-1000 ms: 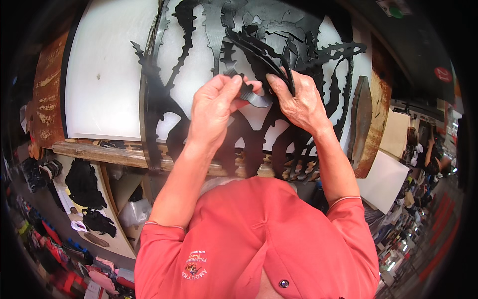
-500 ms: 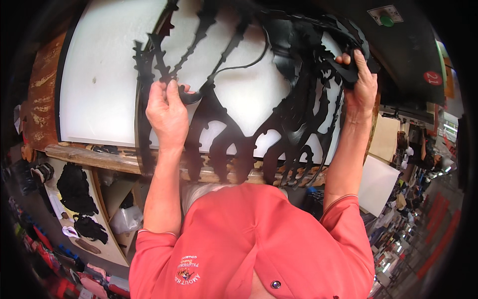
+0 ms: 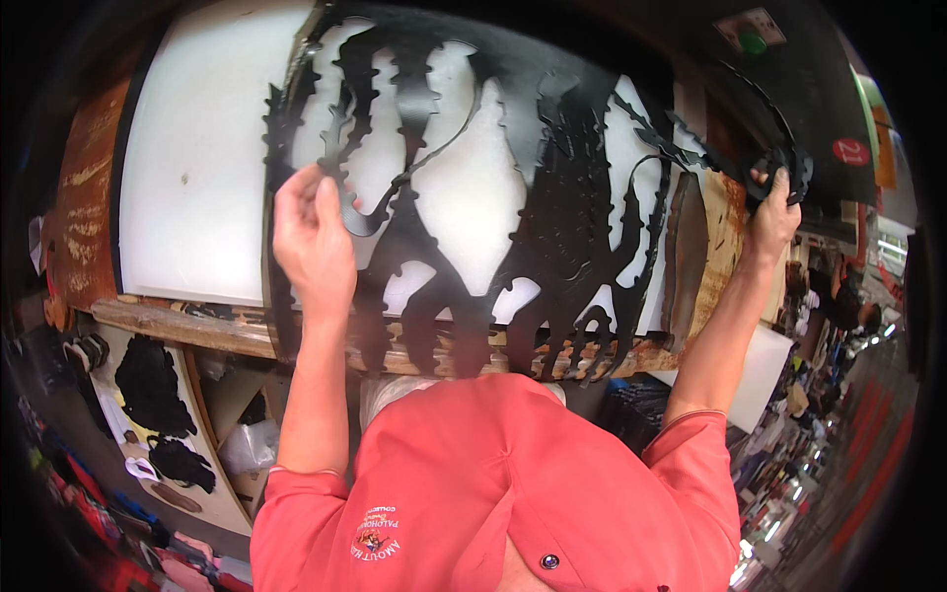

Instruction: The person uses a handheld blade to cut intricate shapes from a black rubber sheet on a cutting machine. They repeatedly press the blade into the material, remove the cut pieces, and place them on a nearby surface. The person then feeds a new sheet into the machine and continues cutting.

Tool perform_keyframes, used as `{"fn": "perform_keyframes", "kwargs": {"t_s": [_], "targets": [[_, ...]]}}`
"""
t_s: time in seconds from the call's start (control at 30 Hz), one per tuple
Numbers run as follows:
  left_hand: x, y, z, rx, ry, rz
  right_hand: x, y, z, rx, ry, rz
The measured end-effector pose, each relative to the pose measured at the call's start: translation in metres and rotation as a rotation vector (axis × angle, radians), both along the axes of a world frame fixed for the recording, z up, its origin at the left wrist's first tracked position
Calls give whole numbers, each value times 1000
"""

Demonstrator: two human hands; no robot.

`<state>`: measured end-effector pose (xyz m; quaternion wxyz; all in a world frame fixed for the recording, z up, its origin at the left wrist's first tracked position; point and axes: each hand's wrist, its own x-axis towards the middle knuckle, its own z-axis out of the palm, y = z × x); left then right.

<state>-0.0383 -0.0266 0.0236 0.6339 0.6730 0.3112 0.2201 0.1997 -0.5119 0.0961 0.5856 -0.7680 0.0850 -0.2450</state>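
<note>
Pinching a small curved black piece [image 3: 364, 225] between thumb and fingers, the left hand [image 3: 316, 242] sits between 9 and 10 o'clock in the head view; the piece juts out toward the hand's 3 o'clock. Between 2 and 3 o'clock, the right hand [image 3: 774, 212] has its fingers closed around black scrap strips [image 3: 800, 176], which trail toward 10 and 12 o'clock of it. The cut-out black sheet [image 3: 557, 232] spreads at 12 o'clock, its near prongs overhanging the wooden beam [image 3: 197, 332]. Bare white board [image 3: 207, 168] lies open at 10 o'clock; a dark machine panel [image 3: 824, 113] stands at 2 o'clock, near the right hand. The left forearm rises nearly upright from 7 o'clock; the right forearm slants outward from 4 o'clock.
</note>
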Motion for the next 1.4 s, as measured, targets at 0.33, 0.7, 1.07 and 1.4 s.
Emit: {"fn": "perform_keyframes", "kwargs": {"t_s": [0.33, 0.7, 1.07, 1.4], "targets": [[-27, -111, 34, -101, 125, -632, -160, 143, -64, -1022, -103, 527], [17, -106, 27, -384, 350, -725, -180, 155, -67, -971, -191, 614], [28, -126, -2, -875, 35, -654, -187, 165, -57, -968, -156, 724], [10, -130, 21, -224, 21, -465, -166, 144, -31, -386, 530, 647]]}}
